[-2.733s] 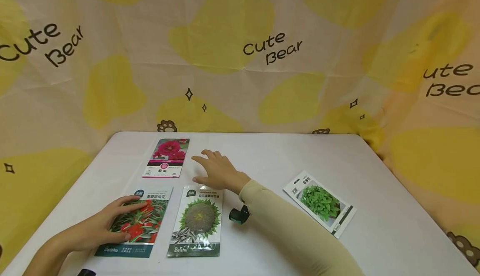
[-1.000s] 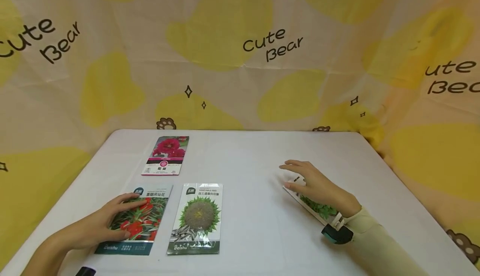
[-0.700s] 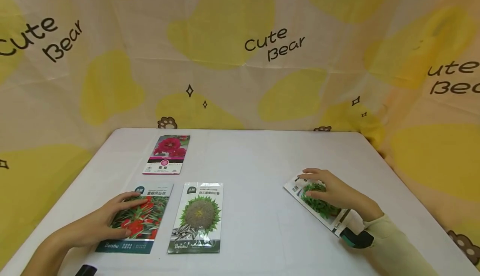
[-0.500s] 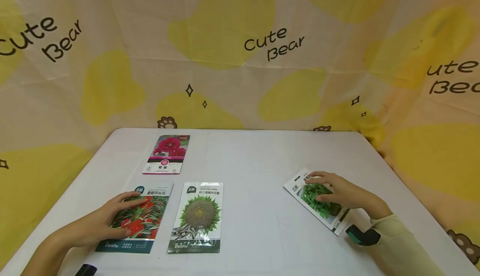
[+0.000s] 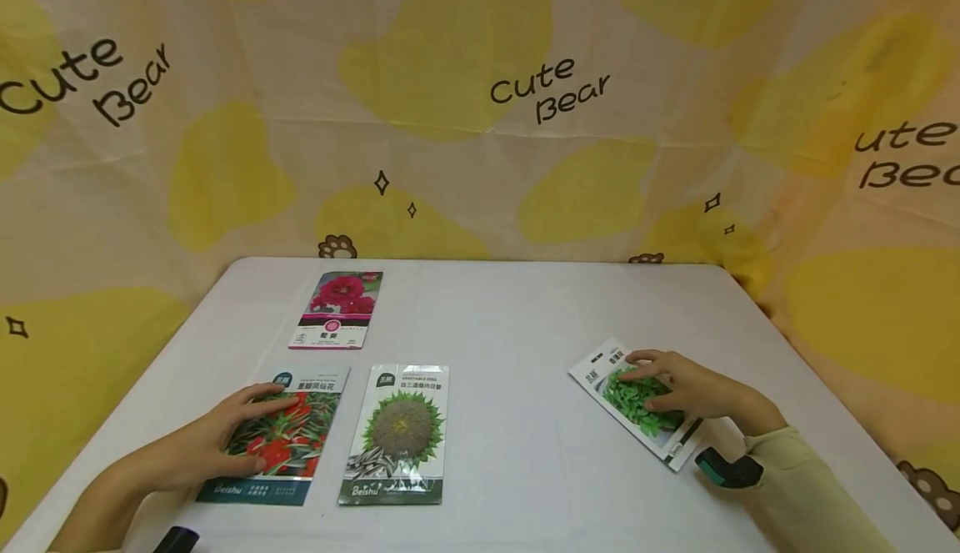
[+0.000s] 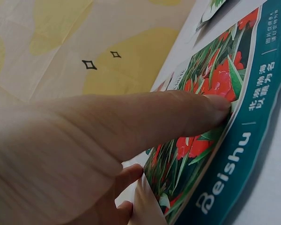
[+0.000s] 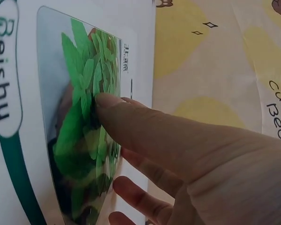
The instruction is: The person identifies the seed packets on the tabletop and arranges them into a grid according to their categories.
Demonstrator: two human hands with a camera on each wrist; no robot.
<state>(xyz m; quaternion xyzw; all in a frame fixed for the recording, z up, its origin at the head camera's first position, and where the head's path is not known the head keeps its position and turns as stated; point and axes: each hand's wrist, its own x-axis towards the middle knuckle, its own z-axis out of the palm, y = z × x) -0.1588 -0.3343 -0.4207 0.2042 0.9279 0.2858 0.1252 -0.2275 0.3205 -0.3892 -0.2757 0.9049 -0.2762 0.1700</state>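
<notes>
In the head view my left hand [image 5: 223,443] rests with spread, relaxed fingers on a seed packet with red flowers [image 5: 315,419] at the front left. Its thumb [image 6: 210,108] lies on the printed flowers, just above the teal "Beishu" band. On the right, my right hand [image 5: 693,386] lies over a tilted white seed packet with green leaves [image 5: 600,365]. The right thumb [image 7: 113,104] touches the leaf picture in the right wrist view, and the other fingers spread towards the packet's far edge. Both packets lie flat on the table.
A sunflower seed packet [image 5: 397,432] lies beside the red-flower one. Behind them is a seed packet with pink flowers [image 5: 336,311]. The white table [image 5: 510,319] ends at a yellow patterned cloth [image 5: 450,61]. A black wrist-camera piece [image 5: 727,470] sits at the right wrist.
My right hand has left the spot above the sunflower packet, moved right and come down on the green-leaf packet, then slid slightly further right. The left hand stays on the red-flower packet.
</notes>
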